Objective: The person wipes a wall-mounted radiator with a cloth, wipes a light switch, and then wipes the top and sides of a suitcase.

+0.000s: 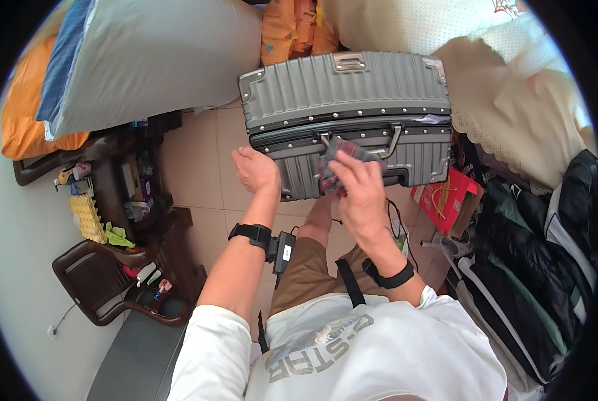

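A grey ribbed hard-shell suitcase (344, 92) with riveted black trim and metal corner guards is in front of me, with its carry handle (393, 141) towards me. My right hand (361, 200) holds a dark red-and-grey checked cloth (351, 150), blurred, against the handle side. My left hand (258, 171) is at the suitcase's lower left edge with its fingers curled; whether it grips the edge is hidden. A small pale tag or scrap (429, 119) sits by the seam on the right.
Left, a dark wooden cabinet (113, 195) carries small items, beside a grey mattress or large cushion (173, 60). Right, a bed with a cream cover (499, 110), a red gift bag (446, 200) and piled dark clothes (519, 245) flank the tiled floor (198, 165). A black cable (413, 240) trails nearby.
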`<move>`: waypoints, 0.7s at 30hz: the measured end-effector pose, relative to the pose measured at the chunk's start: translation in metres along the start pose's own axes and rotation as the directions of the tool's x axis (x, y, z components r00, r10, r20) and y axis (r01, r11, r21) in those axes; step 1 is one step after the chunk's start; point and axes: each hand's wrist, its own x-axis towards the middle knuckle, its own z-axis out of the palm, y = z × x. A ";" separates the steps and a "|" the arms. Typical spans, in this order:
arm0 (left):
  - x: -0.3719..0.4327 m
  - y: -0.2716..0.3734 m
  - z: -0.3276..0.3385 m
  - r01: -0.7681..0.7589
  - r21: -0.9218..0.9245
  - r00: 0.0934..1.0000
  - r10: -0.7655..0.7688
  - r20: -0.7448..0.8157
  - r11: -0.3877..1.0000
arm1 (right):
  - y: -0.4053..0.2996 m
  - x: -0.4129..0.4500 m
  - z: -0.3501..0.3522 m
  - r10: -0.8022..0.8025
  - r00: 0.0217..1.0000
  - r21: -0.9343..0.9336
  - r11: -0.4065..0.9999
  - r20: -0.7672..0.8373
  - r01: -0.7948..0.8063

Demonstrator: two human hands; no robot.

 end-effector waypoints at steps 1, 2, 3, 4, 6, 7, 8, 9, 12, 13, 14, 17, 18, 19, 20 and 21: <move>0.002 -0.002 0.001 0.004 -0.002 1.000 -0.004 -0.009 1.000 | -0.010 0.002 0.005 -0.007 0.999 0.080 0.997 0.042 0.004; 0.004 -0.004 0.004 -0.010 -0.014 1.000 0.010 -0.003 1.000 | -0.018 0.007 0.010 -0.014 0.999 0.087 0.996 0.044 0.011; 0.003 -0.006 0.004 -0.022 -0.021 1.000 0.023 0.008 1.000 | -0.026 0.011 0.011 -0.072 0.997 0.106 0.992 0.018 0.070; 0.004 -0.007 0.005 -0.013 -0.044 1.000 0.014 0.018 0.999 | -0.031 0.013 0.014 -0.129 0.992 0.124 0.984 -0.010 0.129; 0.006 -0.006 0.004 0.015 -0.099 0.999 -0.012 0.032 0.995 | -0.030 0.015 0.023 -0.137 0.991 0.051 0.989 0.005 0.137; 0.005 -0.005 0.003 0.040 -0.155 0.998 -0.033 0.049 0.987 | -0.029 0.015 0.028 -0.145 0.989 -0.027 0.989 0.016 0.145; 0.003 -0.005 0.002 0.076 -0.240 0.995 -0.058 0.079 0.968 | -0.024 0.009 0.032 -0.124 0.986 -0.088 0.987 0.115 0.134; 0.006 -0.010 0.004 0.080 -0.242 0.996 -0.065 0.068 0.967 | -0.024 0.003 0.040 -0.133 0.984 -0.080 0.986 0.119 0.143; 0.024 -0.029 0.013 0.185 -0.640 0.972 -0.042 0.232 0.746 | -0.032 -0.001 0.055 -0.154 0.984 -0.164 0.972 0.086 0.167; 0.024 -0.031 0.008 0.190 -0.638 0.971 -0.046 0.234 0.746 | -0.036 0.003 0.057 -0.167 0.979 -0.111 0.977 0.116 0.180; 0.025 -0.034 0.001 0.445 -0.661 0.884 -0.176 0.434 0.604 | -0.040 0.008 0.060 -0.181 0.973 -0.057 0.980 0.144 0.190; 0.046 -0.076 -0.010 0.630 -0.625 0.772 -0.282 0.570 0.461 | -0.053 0.021 0.089 -0.364 0.924 0.006 0.931 0.121 0.366; 0.063 -0.117 -0.007 0.591 -0.627 0.797 -0.247 0.551 0.508 | -0.063 0.026 0.096 -0.414 0.894 0.052 0.910 0.170 0.411; 0.067 -0.140 -0.007 0.554 -0.620 0.814 -0.208 0.542 0.555 | -0.067 0.027 0.100 -0.420 0.891 0.059 0.907 0.174 0.417; 0.059 -0.147 -0.009 0.560 -0.616 0.810 -0.210 0.548 0.554 | -0.065 0.028 0.101 -0.427 0.879 0.050 0.903 0.211 0.427; 0.052 -0.152 -0.016 0.590 -0.566 0.797 -0.302 0.523 0.576 | -0.065 0.028 0.102 -0.433 0.868 0.043 0.898 0.244 0.437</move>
